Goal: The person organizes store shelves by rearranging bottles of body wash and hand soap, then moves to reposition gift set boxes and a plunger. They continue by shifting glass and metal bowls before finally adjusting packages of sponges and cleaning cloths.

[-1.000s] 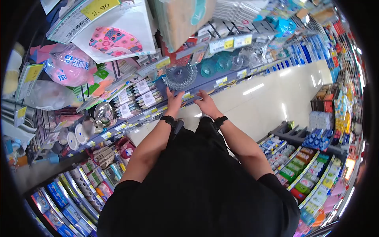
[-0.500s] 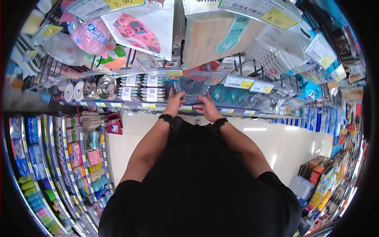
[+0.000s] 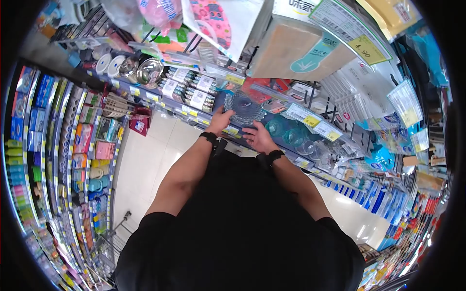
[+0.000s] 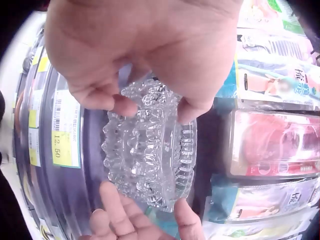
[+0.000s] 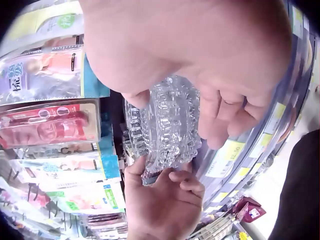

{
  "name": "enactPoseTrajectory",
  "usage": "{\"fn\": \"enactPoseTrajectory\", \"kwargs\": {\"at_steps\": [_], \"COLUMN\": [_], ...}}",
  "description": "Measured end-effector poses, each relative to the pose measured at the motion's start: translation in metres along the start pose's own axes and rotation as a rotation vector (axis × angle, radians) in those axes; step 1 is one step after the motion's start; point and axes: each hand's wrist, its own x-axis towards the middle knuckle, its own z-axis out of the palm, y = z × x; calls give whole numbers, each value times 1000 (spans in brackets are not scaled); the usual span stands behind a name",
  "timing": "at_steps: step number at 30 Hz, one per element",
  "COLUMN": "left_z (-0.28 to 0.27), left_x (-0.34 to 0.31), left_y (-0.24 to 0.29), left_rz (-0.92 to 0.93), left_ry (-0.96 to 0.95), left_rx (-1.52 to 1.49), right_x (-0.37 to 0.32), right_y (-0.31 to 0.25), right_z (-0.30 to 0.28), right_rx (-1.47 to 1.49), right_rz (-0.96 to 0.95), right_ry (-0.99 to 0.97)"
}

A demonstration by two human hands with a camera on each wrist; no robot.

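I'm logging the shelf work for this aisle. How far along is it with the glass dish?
Done: the glass dish stands on edge at the front of the shelf, by the 12.50 price label. In hand: the left hand and right hand grip its opposite rims. Left: neither hand has let go, and whether the dish rests on the shelf cannot be told.

The clear glass dish [image 4: 147, 150], with a bumpy cut pattern, stands almost upright at the shelf [image 4: 45, 165] front.
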Motion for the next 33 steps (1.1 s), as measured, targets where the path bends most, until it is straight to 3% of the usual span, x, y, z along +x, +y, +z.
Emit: {"fn": "enactPoseTrajectory", "kwargs": {"at_steps": [10,12,16,17,22,24,25,28,33], "left_z": [-10,-13,-18,-13,-21,-27,-41,-81,-198], "left_x": [-22,-24,12,-17,-30,-50,-47,-73,-96], "left_y": [10,13,-26,1,-11,-8,-17,-25,-88], "left_rz": [65,117,182,106,184,117,-22,-79,-190], "left_ry": [117,66,169,141,133,40,-38,-76,165], "left_rx": [240,319,461,415,365,34,-25,-99,-114], "right_x": [-5,-7,-9,-11,-13,-6,-1,8,30], "right_y": [7,10,14,16,26,33,37,42,59], "right_z": [-1,0,2,3,9,5,4,19,72], "right_rx": [-25,-31,-47,-65,-117,-142,-160,-191,-314], "right_rz": [52,55,49,40,45,49,62,87,175], "right_ry": [-52,-49,-47,-36,-7,-21,-21,-29,-168]}}
